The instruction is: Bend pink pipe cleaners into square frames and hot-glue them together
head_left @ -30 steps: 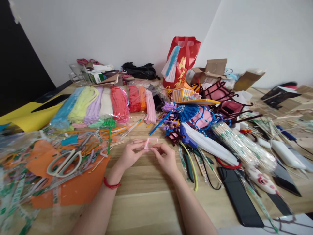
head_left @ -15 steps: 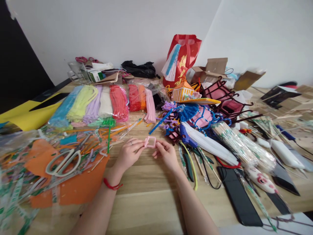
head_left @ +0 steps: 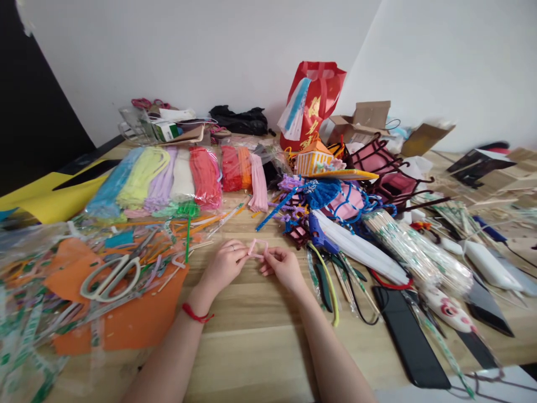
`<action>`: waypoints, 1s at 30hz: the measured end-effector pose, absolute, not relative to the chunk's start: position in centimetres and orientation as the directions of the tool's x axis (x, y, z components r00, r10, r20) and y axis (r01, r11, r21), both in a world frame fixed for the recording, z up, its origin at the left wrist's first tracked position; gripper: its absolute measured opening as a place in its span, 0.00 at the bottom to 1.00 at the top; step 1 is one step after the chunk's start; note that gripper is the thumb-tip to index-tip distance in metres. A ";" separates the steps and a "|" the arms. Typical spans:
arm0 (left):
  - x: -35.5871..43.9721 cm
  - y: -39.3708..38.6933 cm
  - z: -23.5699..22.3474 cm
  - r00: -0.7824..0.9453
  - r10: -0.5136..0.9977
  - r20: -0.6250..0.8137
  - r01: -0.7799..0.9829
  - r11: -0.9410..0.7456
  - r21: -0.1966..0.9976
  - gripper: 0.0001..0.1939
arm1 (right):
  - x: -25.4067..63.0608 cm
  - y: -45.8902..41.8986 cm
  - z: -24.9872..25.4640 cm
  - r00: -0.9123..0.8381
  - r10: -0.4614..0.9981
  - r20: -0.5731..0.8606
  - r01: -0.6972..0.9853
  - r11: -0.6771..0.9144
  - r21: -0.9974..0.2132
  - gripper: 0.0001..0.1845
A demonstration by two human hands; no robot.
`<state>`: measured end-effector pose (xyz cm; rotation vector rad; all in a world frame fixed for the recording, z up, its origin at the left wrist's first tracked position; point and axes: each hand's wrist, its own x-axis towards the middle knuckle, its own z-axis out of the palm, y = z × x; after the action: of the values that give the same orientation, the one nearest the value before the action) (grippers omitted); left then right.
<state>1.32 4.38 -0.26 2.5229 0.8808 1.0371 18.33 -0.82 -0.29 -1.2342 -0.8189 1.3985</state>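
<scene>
A pink pipe cleaner [head_left: 261,242] bent into a small four-sided frame is held up between my two hands over the wooden table [head_left: 247,324]. My left hand [head_left: 226,262], with a ring and a red cord bracelet [head_left: 197,314], pinches its lower left corner between thumb and fingers. On the other side my right hand [head_left: 285,267] pinches its right end, with the remaining fingers curled. Beyond it lies a bundle of pink pipe cleaners [head_left: 258,184]. A blue pipe cleaner [head_left: 274,211] rests just past my fingers.
White-handled scissors [head_left: 111,280] lie on orange sheet scraps [head_left: 126,322] at left. To the right are a purple glue gun [head_left: 321,235], bagged sticks [head_left: 403,246] and a black phone [head_left: 409,336]. Bagged coloured pipe cleaners [head_left: 140,179] and a red bag [head_left: 312,106] stand behind.
The pink frame has tilted and skewed between my fingers, its corners now slanted. My right hand has shifted slightly down and left. Both hands keep their pinch.
</scene>
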 end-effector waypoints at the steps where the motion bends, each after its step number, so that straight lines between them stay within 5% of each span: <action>1: 1.3 4.4 -0.3 0.559 0.634 0.535 0.429 -0.773 0.468 0.09 | 18.3 -0.8 -0.3 0.083 0.965 -0.247 -0.258 -0.219 -0.941 0.24; 30: 2.0 3.6 0.3 0.586 0.591 0.554 0.346 -0.801 0.488 0.10 | 19.6 -0.7 0.8 0.125 0.957 -0.263 -0.342 -0.208 -0.916 0.20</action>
<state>2.01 3.60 0.32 2.4908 0.7624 1.0467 19.59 -0.74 0.81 -1.2006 -0.7153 1.3912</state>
